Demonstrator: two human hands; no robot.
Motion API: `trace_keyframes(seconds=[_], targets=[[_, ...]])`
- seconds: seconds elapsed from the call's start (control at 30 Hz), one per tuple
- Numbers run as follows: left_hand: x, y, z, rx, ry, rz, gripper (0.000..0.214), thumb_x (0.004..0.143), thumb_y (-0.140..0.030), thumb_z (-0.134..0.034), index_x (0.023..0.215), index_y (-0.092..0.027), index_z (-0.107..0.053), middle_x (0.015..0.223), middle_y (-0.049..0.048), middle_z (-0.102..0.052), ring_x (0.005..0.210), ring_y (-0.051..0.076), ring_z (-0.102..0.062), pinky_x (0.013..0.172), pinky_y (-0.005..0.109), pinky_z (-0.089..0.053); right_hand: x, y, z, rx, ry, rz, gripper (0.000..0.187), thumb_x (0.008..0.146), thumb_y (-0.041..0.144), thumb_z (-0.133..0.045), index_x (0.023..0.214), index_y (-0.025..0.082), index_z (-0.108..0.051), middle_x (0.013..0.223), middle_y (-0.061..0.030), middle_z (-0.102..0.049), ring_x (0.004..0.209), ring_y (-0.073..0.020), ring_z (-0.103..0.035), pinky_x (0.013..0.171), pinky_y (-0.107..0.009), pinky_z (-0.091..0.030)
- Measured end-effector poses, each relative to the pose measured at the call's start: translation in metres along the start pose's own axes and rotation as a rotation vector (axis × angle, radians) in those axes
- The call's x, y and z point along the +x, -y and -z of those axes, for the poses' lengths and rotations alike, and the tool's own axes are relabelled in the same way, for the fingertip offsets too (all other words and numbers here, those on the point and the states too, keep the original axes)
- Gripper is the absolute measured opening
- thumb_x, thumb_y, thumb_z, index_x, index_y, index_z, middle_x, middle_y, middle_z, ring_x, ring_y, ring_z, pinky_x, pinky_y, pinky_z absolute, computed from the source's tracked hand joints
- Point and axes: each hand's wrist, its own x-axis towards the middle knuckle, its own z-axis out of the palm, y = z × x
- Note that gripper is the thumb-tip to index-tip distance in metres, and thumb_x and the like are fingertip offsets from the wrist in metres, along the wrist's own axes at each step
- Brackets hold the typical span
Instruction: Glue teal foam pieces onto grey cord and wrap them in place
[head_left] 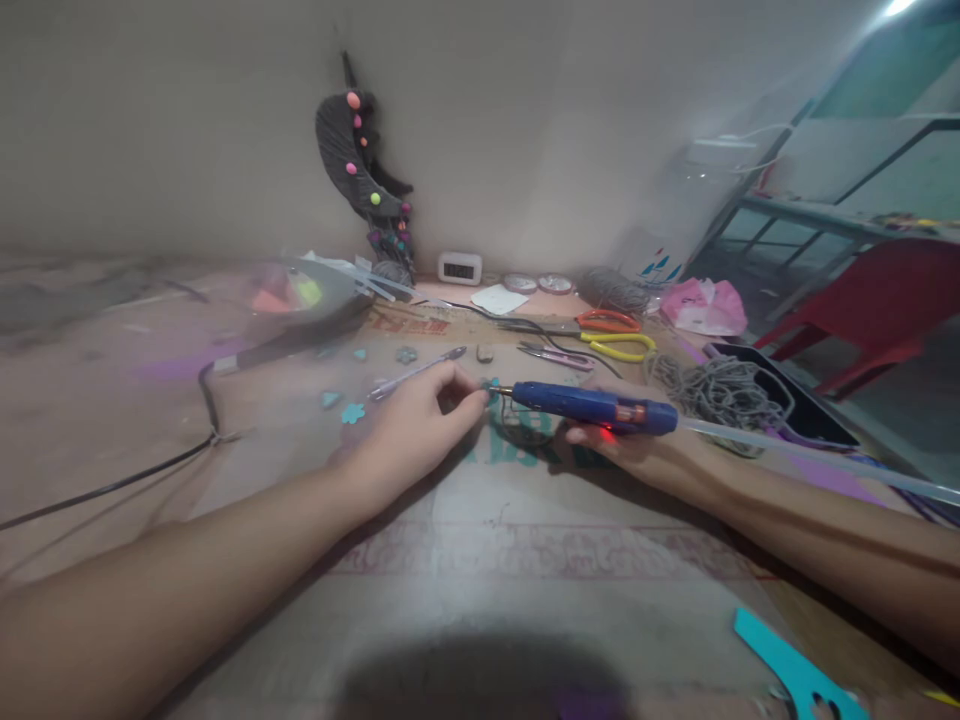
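Observation:
My right hand [615, 445] is wrapped round a blue hot glue gun [592, 407], held level with its nozzle pointing left and a clear glue stick trailing out to the right. A red light glows under the gun. My left hand [416, 420] is closed in a pinch on a small teal piece [491, 391] right at the nozzle tip. A thin metal tool [416, 372] lies just beyond my left fingers. Both hands are over a sheet of cardboard [525, 560].
Small teal cut-outs [352, 412], orange-and-yellow scissors [611, 335], a tangle of grey cord [716, 392], a pink bag [705, 305], a digital clock [459, 267] and a dark feather-shaped ornament [364, 170] lie about. A black cable [210, 400] runs off left. A red chair [877, 300] stands right.

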Motion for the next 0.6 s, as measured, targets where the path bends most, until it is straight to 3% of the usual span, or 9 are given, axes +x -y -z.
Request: trace_keyframes(seconds=[0.3,0.6], targets=[[0.0001,-0.0005,0.0003,-0.005,0.010,0.002,0.015,0.089,-0.033,-0.058,0.080,-0.022,-0.060,0.080,0.0001,-0.065,0.078,0.020,-0.059,0.074,0.033,-0.045,0.0002,0.0029,-0.0001,0.050,-0.095,-0.058,0.030,0.080,0.054,-0.069,0.074,0.027,-0.057,0.066,-0.0006,-0.061,0.063,-0.0220,-0.058,0.056,-0.037,-0.046],[0.0008,0.0010,0.0000,0.005,-0.005,-0.016,0.013,0.088,-0.031,-0.058,0.079,-0.022,-0.060,0.083,0.0007,-0.068,0.080,0.020,-0.061,0.077,0.033,-0.047,0.0002,-0.0024,-0.0041,0.032,-0.080,-0.071,0.026,0.083,0.050,-0.068,0.076,0.026,-0.059,0.068,-0.0007,-0.063,0.069,-0.0234,-0.062,0.064,-0.039,-0.053]])
